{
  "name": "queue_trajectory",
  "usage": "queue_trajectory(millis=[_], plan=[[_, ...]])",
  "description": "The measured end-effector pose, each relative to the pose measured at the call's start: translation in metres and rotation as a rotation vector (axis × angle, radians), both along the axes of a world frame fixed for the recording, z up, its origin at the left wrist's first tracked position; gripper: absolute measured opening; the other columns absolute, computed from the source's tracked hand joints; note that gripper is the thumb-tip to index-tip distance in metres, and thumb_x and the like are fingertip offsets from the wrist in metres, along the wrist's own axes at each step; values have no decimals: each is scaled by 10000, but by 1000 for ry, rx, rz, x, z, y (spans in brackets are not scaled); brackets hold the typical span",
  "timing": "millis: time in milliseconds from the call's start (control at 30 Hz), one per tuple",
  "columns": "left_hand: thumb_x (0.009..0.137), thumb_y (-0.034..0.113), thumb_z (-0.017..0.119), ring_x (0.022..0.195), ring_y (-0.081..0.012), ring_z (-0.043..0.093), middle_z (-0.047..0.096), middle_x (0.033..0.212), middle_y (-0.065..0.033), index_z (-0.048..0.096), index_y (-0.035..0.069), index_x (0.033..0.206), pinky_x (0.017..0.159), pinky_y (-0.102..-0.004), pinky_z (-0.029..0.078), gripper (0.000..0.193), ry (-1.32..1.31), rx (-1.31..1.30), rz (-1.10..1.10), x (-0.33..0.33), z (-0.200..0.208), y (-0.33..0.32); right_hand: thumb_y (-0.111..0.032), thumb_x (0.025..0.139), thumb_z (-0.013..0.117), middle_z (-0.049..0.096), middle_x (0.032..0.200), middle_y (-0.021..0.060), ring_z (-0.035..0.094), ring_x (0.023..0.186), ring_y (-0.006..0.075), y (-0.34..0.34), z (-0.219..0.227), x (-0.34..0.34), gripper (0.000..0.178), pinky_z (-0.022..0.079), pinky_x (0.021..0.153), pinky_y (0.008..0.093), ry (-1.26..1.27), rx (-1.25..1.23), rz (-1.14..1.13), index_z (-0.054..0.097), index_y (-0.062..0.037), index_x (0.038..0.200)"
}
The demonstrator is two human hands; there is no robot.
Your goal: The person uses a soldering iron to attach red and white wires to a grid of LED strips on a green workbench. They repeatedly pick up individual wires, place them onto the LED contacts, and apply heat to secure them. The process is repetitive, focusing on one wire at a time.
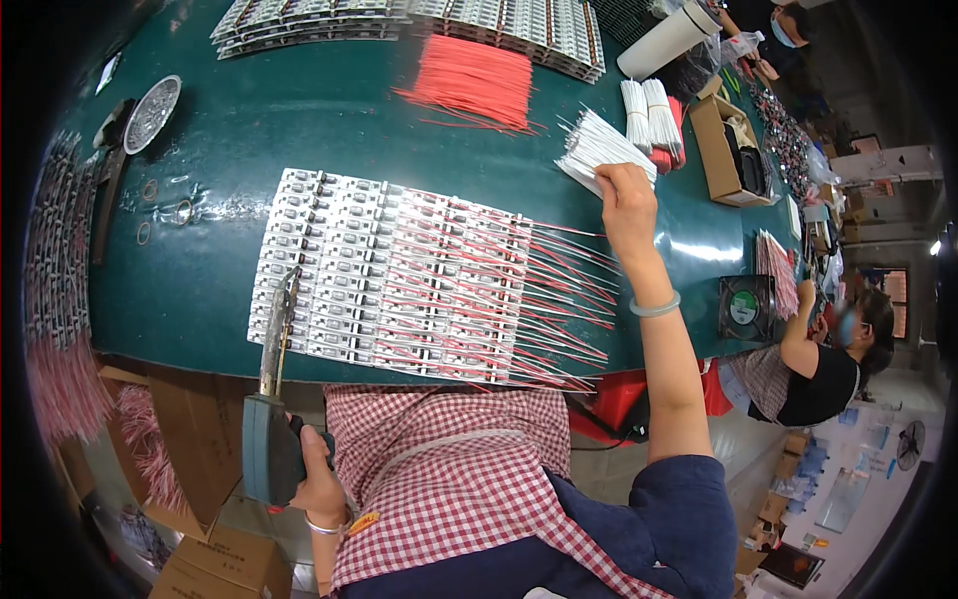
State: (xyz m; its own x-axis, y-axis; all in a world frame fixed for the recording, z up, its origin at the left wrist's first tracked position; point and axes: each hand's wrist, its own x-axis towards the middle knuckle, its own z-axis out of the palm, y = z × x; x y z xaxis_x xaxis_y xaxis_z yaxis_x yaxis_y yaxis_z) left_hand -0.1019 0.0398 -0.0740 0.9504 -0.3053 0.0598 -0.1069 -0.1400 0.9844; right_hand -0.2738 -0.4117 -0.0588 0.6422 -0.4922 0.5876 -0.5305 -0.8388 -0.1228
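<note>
The left hand (317,481) is wrapped around the grip of a teal and black iron (267,449), whose tip points up and away over the left part of the board (344,205); whether the tip touches it I cannot tell. The board lies flat on the green surface (225,110), near its front edge, straight ahead of the person. Red and white leads (564,275) run across its right half and stick out past its right edge. The right hand (631,212) is stretched forward beyond the board, its fingers bent together at the near end of a loose pile of white wires (597,145); whether they pinch a wire cannot be told. Left of that pile and farther back are red wires (474,82), in front of stacked boards (514,28). Two white bundles (654,112) lie just right of the white wires, near an open box (714,150). A shallow dish (154,115) sits far left, with small rings (184,212) nearer the person. At right, a co-worker (813,374) sits near a black fan (746,306).
</note>
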Motion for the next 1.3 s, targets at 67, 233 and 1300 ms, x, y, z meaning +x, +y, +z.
queue_trajectory(millis=[67, 233, 1300], plan=[[947, -44, 631, 629, -85, 488, 641, 940, -61, 598, -97, 1238, 558, -242, 413, 298, 21, 37, 14, 1, -1, 1, -5, 844, 674, 619, 861, 72, 606, 849, 274, 6, 18, 7, 108, 495, 707, 405, 13, -49, 35, 689, -69, 930], [947, -12, 630, 641, -88, 489, 630, 917, -75, 576, -68, 1257, 573, -240, 406, 320, 1, -19, 0, 2, 2, -6, 22, 746, 662, 601, 834, 82, 616, 864, 270, 20, 74, 33, 118, 515, 708, 388, 361, -123, 160, 699, -49, 833], [838, 1, 774, 807, -159, 666, 703, 1090, -134, 652, -56, 1185, 695, -273, 539, 372, -17, 13, -33, 14, 13, 10, 35, 733, 634, 620, 938, 94, 587, 847, 257, 208, 9, 160, 325, 517, 678, 355, 73, 305, 623, 692, 22, 1052]])
